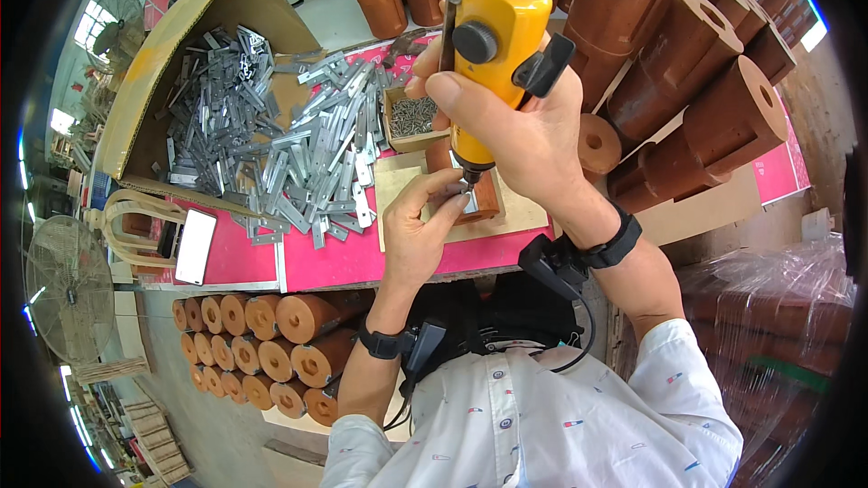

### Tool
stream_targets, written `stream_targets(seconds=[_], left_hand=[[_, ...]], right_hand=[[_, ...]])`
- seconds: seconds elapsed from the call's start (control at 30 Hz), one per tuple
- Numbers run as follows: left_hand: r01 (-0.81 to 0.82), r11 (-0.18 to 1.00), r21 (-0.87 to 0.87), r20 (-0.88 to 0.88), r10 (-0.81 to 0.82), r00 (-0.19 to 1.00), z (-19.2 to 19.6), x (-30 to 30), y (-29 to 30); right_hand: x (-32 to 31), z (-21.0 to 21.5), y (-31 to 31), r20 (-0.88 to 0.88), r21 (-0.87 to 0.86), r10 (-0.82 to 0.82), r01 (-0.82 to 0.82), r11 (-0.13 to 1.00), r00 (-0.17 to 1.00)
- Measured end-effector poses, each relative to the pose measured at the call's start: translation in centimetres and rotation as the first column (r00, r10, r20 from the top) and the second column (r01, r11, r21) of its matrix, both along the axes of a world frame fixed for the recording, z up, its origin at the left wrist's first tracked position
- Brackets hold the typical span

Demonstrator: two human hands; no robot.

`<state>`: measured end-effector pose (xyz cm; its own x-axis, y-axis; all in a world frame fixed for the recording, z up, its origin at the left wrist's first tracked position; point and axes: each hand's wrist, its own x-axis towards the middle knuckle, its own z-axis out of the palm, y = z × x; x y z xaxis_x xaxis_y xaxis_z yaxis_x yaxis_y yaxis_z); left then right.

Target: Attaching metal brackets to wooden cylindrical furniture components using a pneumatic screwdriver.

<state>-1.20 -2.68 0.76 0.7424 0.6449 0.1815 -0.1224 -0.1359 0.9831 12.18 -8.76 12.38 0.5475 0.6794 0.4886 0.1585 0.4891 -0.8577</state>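
Note:
My right hand (pixel 535 140) is wrapped round a yellow power screwdriver (pixel 500 32), held upright with its bit pointing down. Under the bit, a brown wooden piece (pixel 488 197) with a small light metal plate (pixel 470 205) on it rests on a pale board (pixel 394 183). My left hand (pixel 416 228) is closed in a pinch, thumb and forefinger at the bit's tip; what they hold is too small to make out. Just beyond, a small box of screws (pixel 412 116) stands beside a big heap of metal strips (pixel 312 149).
An opened cardboard box (pixel 140 108) lies on the pink tabletop (pixel 244 253), spilling strips. A phone (pixel 195 246) lies at the left edge. Brown wooden cylinders (pixel 683 32) stand to the right; more are stacked (pixel 303 316) below the table. A fan (pixel 68 289) stands left.

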Motion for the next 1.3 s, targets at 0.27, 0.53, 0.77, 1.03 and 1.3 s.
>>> stream_targets(seconds=[0.27, 0.53, 0.77, 1.03, 1.3], left_hand=[[0.022, 1.0, -0.007, -0.017, -0.022, 1.0, 0.0, 0.2, 0.1], [0.012, 0.992, 0.122, -0.082, -0.002, 0.997, 1.0, 0.1, -0.2], [0.035, 0.985, 0.169, -0.14, -0.011, 0.99, 1.0, 0.0, -0.1], [0.038, 0.986, 0.165, -0.158, -0.011, 0.987, 1.2, 0.0, 0.0], [0.022, 0.985, 0.17, -0.191, 0.011, 0.982, 1.4, 0.0, 0.0]], right_hand=[[0.2, 0.0, -0.3, 0.031, -0.009, -0.016, 0.016, 1.0, 0.999], [-0.1, -0.3, -0.2, -0.003, 0.013, 0.006, -0.006, 1.0, 1.0], [-0.2, 0.0, -0.2, -0.019, 0.022, 0.002, -0.001, 1.0, 1.0], [-0.3, -0.6, 0.0, -0.001, 0.031, -0.003, 0.003, 1.0, 1.0], [-0.4, -0.6, 0.2, 0.009, 0.04, 0.004, -0.005, 0.999, 1.0]])
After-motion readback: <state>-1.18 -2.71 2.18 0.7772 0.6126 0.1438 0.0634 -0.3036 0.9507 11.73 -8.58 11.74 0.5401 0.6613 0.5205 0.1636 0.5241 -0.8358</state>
